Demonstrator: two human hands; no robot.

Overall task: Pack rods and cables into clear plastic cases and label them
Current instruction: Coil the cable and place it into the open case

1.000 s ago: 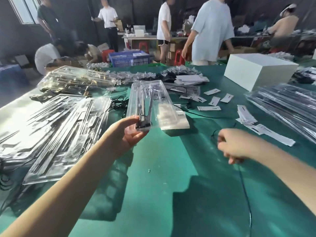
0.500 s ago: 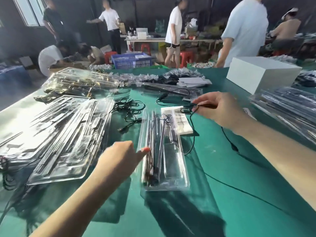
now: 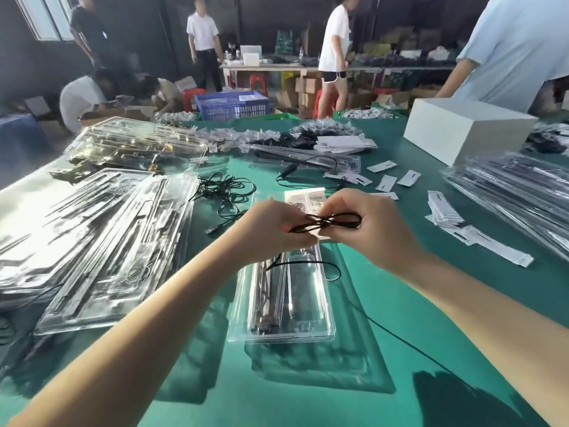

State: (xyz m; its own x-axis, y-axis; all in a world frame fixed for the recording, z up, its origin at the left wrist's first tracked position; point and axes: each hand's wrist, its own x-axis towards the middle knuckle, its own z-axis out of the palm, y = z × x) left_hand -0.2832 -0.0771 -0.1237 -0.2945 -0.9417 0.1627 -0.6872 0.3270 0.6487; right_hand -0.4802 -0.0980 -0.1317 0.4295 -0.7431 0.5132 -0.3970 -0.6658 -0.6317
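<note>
A clear plastic case [image 3: 303, 306] lies open on the green table in front of me, with dark rods [image 3: 267, 298] in its left channel. Above its far end, both hands hold a thin black cable [image 3: 328, 222] folded into loops. My left hand [image 3: 272, 229] pinches the loops at their left end. My right hand [image 3: 368, 224] grips them from the right. A slack length of the cable hangs down across the case and trails off over the table to the right. A white printed card [image 3: 308, 197] lies just beyond my hands.
Stacks of filled clear cases [image 3: 101, 241] lie at the left and more cases [image 3: 517, 192] at the right. Loose black cables [image 3: 228, 189] and white labels [image 3: 446, 211] are scattered ahead. A white box [image 3: 462, 131] stands far right. Several people work behind the table.
The case went from my left hand down onto the table. My right hand drew in a black cable, and my left hand rose off the case to join it on the loops.
</note>
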